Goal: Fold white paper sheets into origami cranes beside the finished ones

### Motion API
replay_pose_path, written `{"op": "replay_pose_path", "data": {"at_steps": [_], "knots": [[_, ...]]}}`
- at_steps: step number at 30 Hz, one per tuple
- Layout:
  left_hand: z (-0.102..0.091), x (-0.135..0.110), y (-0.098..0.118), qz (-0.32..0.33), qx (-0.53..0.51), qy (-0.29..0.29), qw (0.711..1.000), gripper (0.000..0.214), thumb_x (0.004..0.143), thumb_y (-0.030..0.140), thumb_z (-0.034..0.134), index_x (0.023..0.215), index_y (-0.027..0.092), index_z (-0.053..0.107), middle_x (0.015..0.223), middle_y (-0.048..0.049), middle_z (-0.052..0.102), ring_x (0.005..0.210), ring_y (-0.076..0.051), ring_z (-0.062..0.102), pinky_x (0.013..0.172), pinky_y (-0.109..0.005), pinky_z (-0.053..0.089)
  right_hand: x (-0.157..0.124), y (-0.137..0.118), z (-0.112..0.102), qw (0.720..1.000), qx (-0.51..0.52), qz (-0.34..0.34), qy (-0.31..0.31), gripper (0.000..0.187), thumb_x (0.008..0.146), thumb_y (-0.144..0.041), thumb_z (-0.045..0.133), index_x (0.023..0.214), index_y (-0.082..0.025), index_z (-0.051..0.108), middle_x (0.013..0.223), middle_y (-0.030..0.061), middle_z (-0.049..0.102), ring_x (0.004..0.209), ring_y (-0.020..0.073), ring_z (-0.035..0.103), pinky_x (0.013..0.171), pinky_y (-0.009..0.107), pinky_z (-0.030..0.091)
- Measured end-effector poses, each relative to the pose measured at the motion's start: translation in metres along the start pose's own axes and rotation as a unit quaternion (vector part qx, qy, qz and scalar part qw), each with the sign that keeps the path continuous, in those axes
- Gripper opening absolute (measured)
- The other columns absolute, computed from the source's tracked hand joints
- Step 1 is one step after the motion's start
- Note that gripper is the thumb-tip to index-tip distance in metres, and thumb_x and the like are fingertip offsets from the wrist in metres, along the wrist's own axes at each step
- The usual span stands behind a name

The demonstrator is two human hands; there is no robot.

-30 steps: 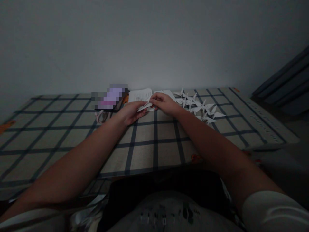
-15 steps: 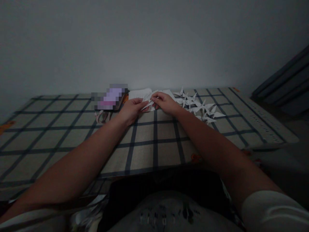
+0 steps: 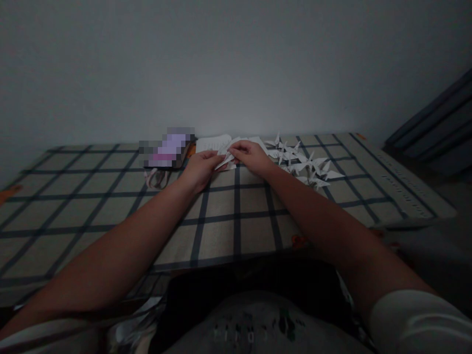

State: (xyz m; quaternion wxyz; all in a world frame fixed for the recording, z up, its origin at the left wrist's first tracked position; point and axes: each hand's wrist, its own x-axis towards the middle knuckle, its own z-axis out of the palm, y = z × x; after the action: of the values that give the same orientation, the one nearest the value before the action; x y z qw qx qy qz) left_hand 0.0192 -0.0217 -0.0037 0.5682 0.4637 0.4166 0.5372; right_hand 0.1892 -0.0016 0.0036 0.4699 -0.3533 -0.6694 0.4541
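Between my hands is a small piece of folded white paper (image 3: 224, 161), narrow and pointed towards me. My left hand (image 3: 201, 169) pinches it from the left with thumb and fingers. From the right, my right hand (image 3: 249, 155) grips its upper part with the fingertips. Behind and beneath them lie white paper sheets (image 3: 210, 143), some with printed or written lines. Just right of my right hand several folded paper cranes (image 3: 311, 167) lie in a cluster. The exact folds in the held paper are too small to make out.
A checked cloth (image 3: 254, 236) covers the table, which meets a grey wall (image 3: 236, 64). Left of the paper sheets, a blurred-out phone-like device (image 3: 169, 150) stands tilted, with a pale strap (image 3: 157, 178) beside it. Dark ribbed fabric (image 3: 435, 128) hangs at the right.
The folded paper has turned slightly between my fingers, and more of its flat side shows. My right fingertips have shifted a little to the left along it. The cranes have stayed still.
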Motion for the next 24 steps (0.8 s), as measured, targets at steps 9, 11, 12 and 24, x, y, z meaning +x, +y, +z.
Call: {"op": "replay_pose_path", "data": {"at_steps": [9,11,12,24], "knots": [[0.003,0.001,0.010,-0.038,-0.061,-0.003,0.997,0.010,0.069,0.009,0.080,0.076,0.011,0.073,0.078,-0.0044,0.072,0.066,-0.007,0.064,0.066,-0.014,0.054,0.002,0.007,-0.007,0.998,-0.023,-0.041,-0.048,0.005,0.094,-0.022,0.059,0.089,-0.020,0.057,0.087,-0.0013,0.059,0.076,0.0092,0.058,0.064,0.018,0.052],[0.002,0.001,0.007,-0.015,-0.055,-0.015,0.998,0.017,0.065,0.014,0.085,0.079,0.011,0.075,0.083,-0.0052,0.074,0.071,-0.008,0.066,0.070,-0.016,0.055,0.003,0.009,-0.005,0.998,-0.031,-0.036,-0.031,0.007,0.095,-0.020,0.056,0.088,-0.019,0.056,0.083,-0.0017,0.059,0.072,0.0088,0.058,0.063,0.018,0.051],[0.002,0.001,0.005,-0.003,-0.052,-0.020,0.998,0.022,0.063,0.016,0.087,0.080,0.011,0.075,0.085,-0.0054,0.074,0.074,-0.009,0.067,0.073,-0.017,0.055,0.004,0.009,-0.004,0.999,-0.036,-0.030,-0.022,0.008,0.096,-0.020,0.055,0.088,-0.019,0.056,0.080,-0.0021,0.058,0.069,0.0084,0.057,0.062,0.019,0.050],[-0.007,0.004,-0.006,0.060,0.106,0.013,0.992,0.035,0.062,0.043,0.088,0.060,0.015,0.066,0.057,-0.0009,0.062,0.052,-0.010,0.050,0.052,-0.024,0.036,0.001,0.007,0.003,0.997,-0.062,-0.048,-0.003,0.007,0.092,-0.024,0.058,0.088,-0.018,0.057,0.081,-0.0009,0.063,0.069,0.0096,0.061,0.069,0.023,0.054]]}}
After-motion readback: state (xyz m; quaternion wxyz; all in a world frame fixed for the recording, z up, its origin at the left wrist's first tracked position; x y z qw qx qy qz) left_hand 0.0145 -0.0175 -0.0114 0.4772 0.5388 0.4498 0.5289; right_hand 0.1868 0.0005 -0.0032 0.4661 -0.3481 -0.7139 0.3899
